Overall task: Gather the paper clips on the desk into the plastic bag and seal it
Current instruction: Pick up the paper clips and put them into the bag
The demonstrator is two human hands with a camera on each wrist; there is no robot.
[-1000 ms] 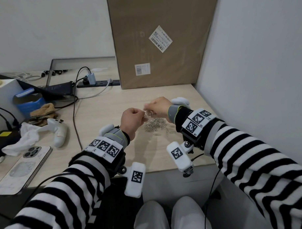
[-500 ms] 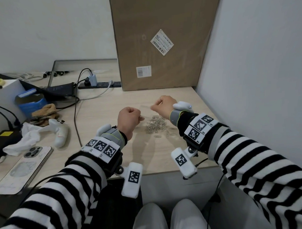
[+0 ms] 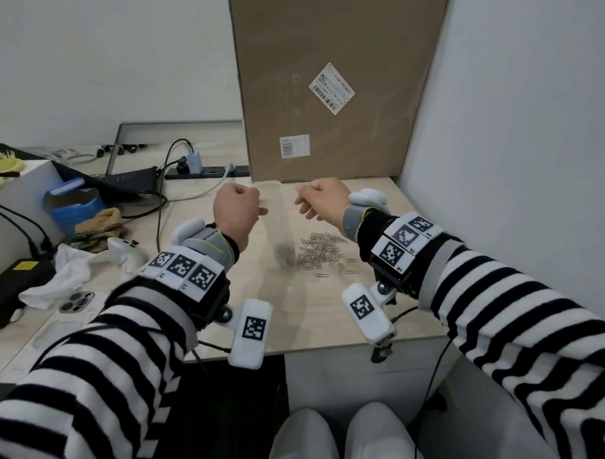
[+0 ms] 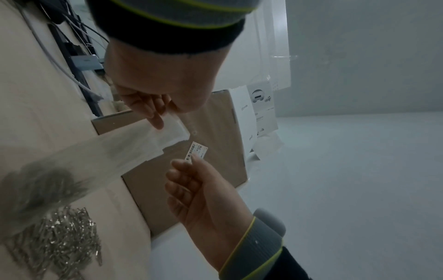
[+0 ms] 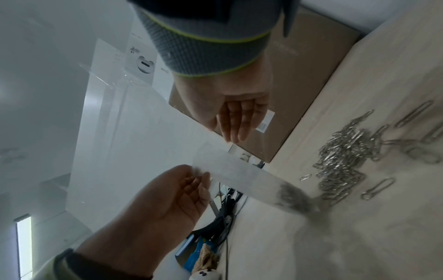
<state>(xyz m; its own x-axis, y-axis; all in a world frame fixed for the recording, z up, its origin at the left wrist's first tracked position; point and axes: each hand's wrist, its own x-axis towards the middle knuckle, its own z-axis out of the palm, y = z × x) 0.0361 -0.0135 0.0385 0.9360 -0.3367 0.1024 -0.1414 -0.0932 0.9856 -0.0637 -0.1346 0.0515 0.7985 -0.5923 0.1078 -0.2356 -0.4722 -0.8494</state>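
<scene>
My left hand (image 3: 238,211) is raised above the desk and pinches the top of a clear plastic bag (image 3: 275,227). The bag hangs down, motion-blurred, with a dark clump of paper clips at its bottom (image 3: 285,255). In the left wrist view the left hand (image 4: 155,113) grips the bag (image 4: 134,144) by its upper corner. My right hand (image 3: 314,201) hovers just right of the bag with fingers loosely curled, holding nothing; the same right hand (image 4: 189,180) shows an empty palm. A pile of silver paper clips (image 3: 320,251) lies on the desk below it, also seen as the pile (image 5: 342,161).
A tall cardboard box (image 3: 330,91) stands against the wall behind the hands. A power strip (image 3: 206,171) with cables, a white game controller (image 3: 127,252), a crumpled tissue (image 3: 62,275) and a phone (image 3: 77,300) lie to the left. A wall (image 3: 514,153) closes the right side.
Both hands have risen from the pile and moved apart. The right hand has come away from the bag's mouth, and the bag now hangs from the left hand alone, swinging.
</scene>
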